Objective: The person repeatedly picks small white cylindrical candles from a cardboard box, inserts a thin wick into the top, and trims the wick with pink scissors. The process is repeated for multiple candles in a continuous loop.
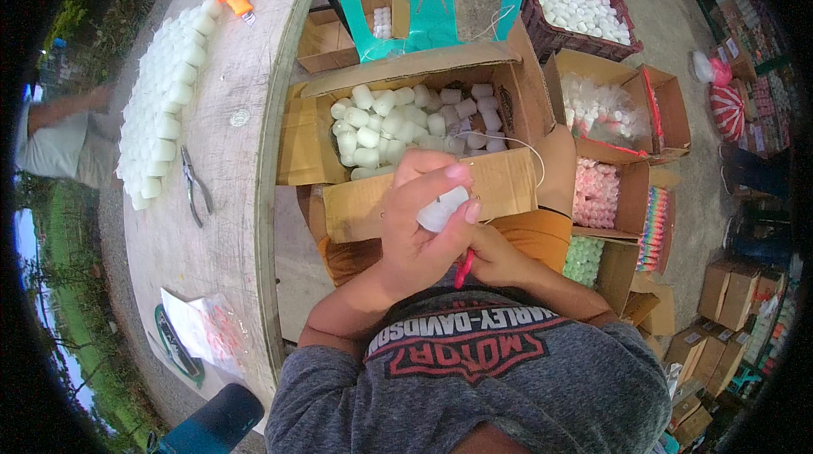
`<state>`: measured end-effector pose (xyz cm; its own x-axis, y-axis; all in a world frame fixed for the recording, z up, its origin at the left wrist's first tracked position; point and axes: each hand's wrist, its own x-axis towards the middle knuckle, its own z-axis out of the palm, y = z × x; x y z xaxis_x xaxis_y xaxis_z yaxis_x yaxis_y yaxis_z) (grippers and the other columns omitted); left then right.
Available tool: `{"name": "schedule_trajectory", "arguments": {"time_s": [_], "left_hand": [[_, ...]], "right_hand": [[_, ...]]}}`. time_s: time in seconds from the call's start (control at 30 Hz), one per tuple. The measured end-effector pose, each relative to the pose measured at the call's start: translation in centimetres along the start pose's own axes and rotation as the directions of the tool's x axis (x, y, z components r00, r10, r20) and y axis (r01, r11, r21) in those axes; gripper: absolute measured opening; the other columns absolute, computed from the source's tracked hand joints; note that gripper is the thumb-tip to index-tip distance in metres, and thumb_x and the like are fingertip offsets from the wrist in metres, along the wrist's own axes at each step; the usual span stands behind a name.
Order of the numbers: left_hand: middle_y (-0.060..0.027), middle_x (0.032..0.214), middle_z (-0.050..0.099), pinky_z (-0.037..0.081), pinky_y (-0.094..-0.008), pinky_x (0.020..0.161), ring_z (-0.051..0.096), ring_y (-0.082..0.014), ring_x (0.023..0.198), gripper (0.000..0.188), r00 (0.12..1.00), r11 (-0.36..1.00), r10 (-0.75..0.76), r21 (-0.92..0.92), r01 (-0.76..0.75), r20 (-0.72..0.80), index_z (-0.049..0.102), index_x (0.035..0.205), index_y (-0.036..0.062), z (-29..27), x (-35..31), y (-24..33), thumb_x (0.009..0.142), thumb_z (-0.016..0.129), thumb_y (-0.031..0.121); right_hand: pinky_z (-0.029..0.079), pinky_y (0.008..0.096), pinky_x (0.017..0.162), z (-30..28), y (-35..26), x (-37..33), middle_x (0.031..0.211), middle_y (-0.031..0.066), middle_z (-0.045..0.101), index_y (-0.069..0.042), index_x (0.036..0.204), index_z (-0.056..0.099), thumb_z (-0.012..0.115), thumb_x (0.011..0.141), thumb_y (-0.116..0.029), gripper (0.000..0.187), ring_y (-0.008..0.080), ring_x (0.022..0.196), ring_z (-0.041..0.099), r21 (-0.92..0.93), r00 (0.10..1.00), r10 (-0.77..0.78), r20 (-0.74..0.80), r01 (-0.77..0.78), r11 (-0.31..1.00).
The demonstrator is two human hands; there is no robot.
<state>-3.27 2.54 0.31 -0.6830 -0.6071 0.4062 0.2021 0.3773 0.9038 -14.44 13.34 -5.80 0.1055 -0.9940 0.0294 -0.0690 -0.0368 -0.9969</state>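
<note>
My left hand (415, 229) is closed around a short white cylinder (440, 210) that looks like a votive candle, its thumb and fingers pressed on the sides. My right hand (500, 257) is close beside it, partly covered by the left hand, with its fingers curled. A pinkish-red handle-like piece (463, 269) shows at the right hand; the rest of it is hidden. Just beyond my hands, a cardboard box (339, 213) rests at my lap, holding many similar white candles (377, 124). A thin white string (540, 162) loops over the box's right side.
The table (229, 225) at left bears rows of white candles (165, 107), pliers (196, 187), an orange tool (237, 2) and a plastic bag (222, 327). A teal chair (432, 22) stands ahead. At right are a crate (542, 30) and several cardboard boxes (622, 200).
</note>
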Motion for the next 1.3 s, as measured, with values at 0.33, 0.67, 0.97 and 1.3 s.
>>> {"name": "schedule_trajectory", "arguments": {"time_s": [0.33, 0.67, 0.97, 1.3], "left_hand": [[-0.0077, 0.092, 0.051, 0.048, -0.0269, 0.065, 0.053, -0.0149, 0.076, 0.084, 0.772, 0.95, -0.117, -0.296, -0.095, -0.625, 0.012, 0.141, 0.0111, -4.8, 3.7, 1.1, 0.075, 0.06, -0.006], [-0.0138, 0.104, 0.053, 0.044, -0.0375, 0.09, 0.054, -0.0195, 0.093, 0.031, 0.737, 0.472, -0.585, -0.881, -0.031, -0.339, 0.043, 0.115, 0.0038, -9.4, 2.0, -2.2, 0.091, 0.049, 0.021], [-0.0229, 0.128, 0.04, 0.047, -0.0364, 0.095, 0.052, -0.0271, 0.111, 0.043, 0.774, -0.257, -0.593, -0.963, 0.077, 0.22, 0.042, 0.12, -0.0021, -4.1, -0.4, -5.0, 0.094, 0.043, 0.032], [-0.0198, 0.132, 0.041, 0.043, -0.0438, 0.096, 0.048, -0.028, 0.117, 0.039, 0.752, -0.163, -0.574, -0.945, 0.284, 0.325, 0.044, 0.123, 0.0091, -1.6, -1.2, -6.1, 0.093, 0.045, 0.035]], "right_hand": [[0.044, 0.0312, 0.072, -0.3, 1.1, -0.1, 0.086, 0.0104, 0.053, -0.003, 0.091, 0.048, 0.053, 0.089, -0.01, 0.009, 0.0232, 0.081, 0.056, -0.093, 0.992, -0.121, -0.039, 0.117, 0.989], [0.048, 0.029, 0.068, -6.3, 1.6, 1.6, 0.079, 0.0065, 0.055, -0.003, 0.088, 0.052, 0.05, 0.087, -0.002, 0.003, 0.0159, 0.075, 0.057, -0.547, 0.831, -0.187, -0.524, -0.16, 0.822], [0.044, 0.0247, 0.067, -5.5, -1.0, 1.6, 0.089, 0.0075, 0.052, -0.003, 0.092, 0.056, 0.052, 0.088, -0.005, 0.006, 0.0126, 0.079, 0.053, -0.028, 0.809, -0.012, -0.588, -0.005, 1.0], [0.043, 0.0304, 0.066, -4.1, -4.1, 2.1, 0.081, 0.0056, 0.057, -0.004, 0.093, 0.055, 0.05, 0.087, -0.002, 0.008, 0.0198, 0.072, 0.054, -0.199, 0.77, -0.52, -0.371, 0.481, 0.854]]}}
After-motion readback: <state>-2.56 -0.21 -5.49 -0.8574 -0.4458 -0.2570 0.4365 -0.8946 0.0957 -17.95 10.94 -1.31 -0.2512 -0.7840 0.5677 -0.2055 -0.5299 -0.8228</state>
